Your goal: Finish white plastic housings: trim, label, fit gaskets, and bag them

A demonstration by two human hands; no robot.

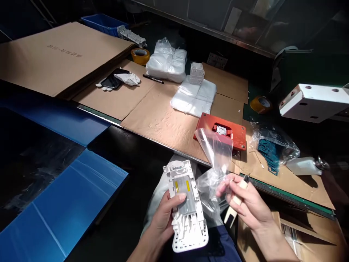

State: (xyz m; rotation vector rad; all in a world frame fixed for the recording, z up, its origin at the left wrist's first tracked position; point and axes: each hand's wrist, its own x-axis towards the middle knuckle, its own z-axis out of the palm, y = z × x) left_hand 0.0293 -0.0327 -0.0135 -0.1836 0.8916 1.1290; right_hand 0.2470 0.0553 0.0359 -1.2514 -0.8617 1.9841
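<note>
My left hand (166, 211) grips a white moulded plastic housing (191, 233), thumb pressed on its front. A grey panel with two yellow strips (182, 185) fills the upper part of the housing; ribs and slots show lower down. My right hand (252, 202) is closed around a slim cream-handled tool (233, 211) with a dark tip; I cannot make out its exact kind. Its fingertips also pinch a clear plastic bag (215, 174), which hangs beside the housing's right edge and rises in front of the red fixture (240, 136) on the bench.
Cardboard (152, 116) covers the bench. On it lie stacked white bags (167, 60), a tape roll (140, 56), a phone (113, 78) with gloves, and teal rubber-like pieces (268, 153). A blue panel (73, 203) stands left; a white metal bracket (313, 102) juts in at right.
</note>
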